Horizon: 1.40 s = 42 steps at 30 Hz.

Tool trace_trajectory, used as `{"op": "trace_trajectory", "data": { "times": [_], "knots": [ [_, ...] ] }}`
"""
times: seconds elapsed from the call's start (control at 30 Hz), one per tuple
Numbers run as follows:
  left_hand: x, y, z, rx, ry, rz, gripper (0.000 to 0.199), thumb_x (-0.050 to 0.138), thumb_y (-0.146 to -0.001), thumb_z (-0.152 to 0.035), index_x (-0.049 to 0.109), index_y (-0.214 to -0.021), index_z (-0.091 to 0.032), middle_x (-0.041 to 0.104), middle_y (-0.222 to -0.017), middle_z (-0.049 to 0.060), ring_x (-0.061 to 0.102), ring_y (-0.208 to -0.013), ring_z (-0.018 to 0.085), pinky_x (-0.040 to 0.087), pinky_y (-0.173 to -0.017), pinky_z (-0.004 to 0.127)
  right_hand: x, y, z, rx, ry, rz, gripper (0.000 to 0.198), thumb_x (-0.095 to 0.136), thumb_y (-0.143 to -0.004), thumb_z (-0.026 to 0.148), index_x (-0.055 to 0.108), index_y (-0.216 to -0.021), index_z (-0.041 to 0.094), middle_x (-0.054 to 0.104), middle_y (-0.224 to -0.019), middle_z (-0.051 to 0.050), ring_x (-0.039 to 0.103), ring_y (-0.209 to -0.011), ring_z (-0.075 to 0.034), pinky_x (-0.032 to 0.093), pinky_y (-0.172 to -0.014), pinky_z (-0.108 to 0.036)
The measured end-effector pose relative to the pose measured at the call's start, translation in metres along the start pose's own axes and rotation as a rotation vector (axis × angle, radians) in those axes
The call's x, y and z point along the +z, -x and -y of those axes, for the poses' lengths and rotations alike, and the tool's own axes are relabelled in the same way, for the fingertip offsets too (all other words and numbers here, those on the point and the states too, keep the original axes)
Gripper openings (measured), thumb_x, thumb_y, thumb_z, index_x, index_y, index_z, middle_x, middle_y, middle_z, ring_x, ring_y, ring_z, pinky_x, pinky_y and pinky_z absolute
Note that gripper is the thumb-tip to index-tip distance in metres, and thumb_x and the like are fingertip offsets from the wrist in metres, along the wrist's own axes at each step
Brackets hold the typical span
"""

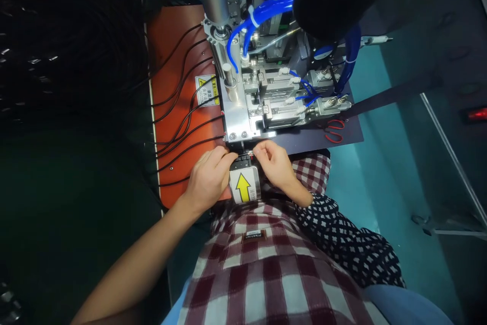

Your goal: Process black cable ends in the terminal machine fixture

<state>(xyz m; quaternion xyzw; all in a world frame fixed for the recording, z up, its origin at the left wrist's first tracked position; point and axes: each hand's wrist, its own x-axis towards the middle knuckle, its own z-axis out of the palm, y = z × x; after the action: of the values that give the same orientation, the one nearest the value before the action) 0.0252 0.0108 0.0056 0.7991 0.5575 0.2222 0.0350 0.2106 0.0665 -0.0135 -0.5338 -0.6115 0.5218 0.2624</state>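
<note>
The work appears to be partway through: several black cables (184, 89) are laid across the orange tabletop (171, 61) on the left, running up to the left side of the pneumatic machine (238, 107), while one small cable end (250, 153) is being handled at the machine's near end. Whether those cables have been finished or are only queued cannot be told. At the handled end, placement does not look complete, since both hands are kept on it.

The thumb and fingers of the left hand (208, 175) are drawn together, apparently on a thin dark length of cable; those of the right hand (274, 163) are pinched close at the cable end, with only a little of the grip exposed.

The cable end is held between the hands, over the black fixture just beyond the yellow-arrow label (243, 185). It looks slim and dark, with a small pale and reddish part near the right fingertips; finer detail is too small to be made out.
</note>
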Motion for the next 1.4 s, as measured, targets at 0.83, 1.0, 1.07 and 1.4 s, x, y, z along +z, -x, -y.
{"op": "trace_trajectory", "data": {
  "times": [0.83,1.0,1.07,1.4],
  "knots": [
    [-0.001,0.002,0.001,-0.056,0.075,0.043,0.023,0.047,-0.091,-0.012,0.068,-0.102,-0.013,0.057,-0.085,0.007,0.057,-0.077,0.018,0.050,-0.068,0.028,-0.011,0.010,0.009,-0.120,0.132,0.006,0.011,0.057,-0.084,0.024,0.063,-0.077,0.018,0.059,-0.066,0.001,0.051,-0.057,-0.011,0.041,-0.055,-0.024],
    [0.000,0.002,0.001,-0.071,0.084,0.053,0.024,0.048,-0.090,-0.012,0.069,-0.102,-0.013,0.057,-0.085,0.007,0.057,-0.076,0.018,0.049,-0.065,0.027,-0.014,-0.002,-0.009,0.037,-0.156,0.175,0.017,0.060,-0.085,0.033,0.061,-0.078,0.018,0.057,-0.064,0.002,0.047,-0.050,-0.009,0.037,-0.048,-0.022],
    [0.000,0.002,0.001,-0.069,0.090,0.047,0.024,0.048,-0.090,-0.012,0.069,-0.101,-0.012,0.057,-0.085,0.007,0.057,-0.077,0.018,0.049,-0.065,0.028,-0.014,-0.002,-0.013,0.081,-0.221,0.180,0.020,0.060,-0.086,0.037,0.061,-0.081,0.018,0.057,-0.064,0.002,0.048,-0.048,-0.009,0.039,-0.048,-0.023],
    [0.001,0.003,0.003,-0.068,0.088,0.056,0.026,0.045,-0.091,-0.013,0.069,-0.103,-0.014,0.056,-0.087,0.008,0.058,-0.079,0.019,0.050,-0.068,0.029,0.003,-0.001,-0.009,0.112,-0.403,0.122,0.018,0.059,-0.086,0.034,0.056,-0.078,0.018,0.056,-0.062,0.004,0.051,-0.047,-0.010,0.042,-0.050,-0.024]
  ]
}}
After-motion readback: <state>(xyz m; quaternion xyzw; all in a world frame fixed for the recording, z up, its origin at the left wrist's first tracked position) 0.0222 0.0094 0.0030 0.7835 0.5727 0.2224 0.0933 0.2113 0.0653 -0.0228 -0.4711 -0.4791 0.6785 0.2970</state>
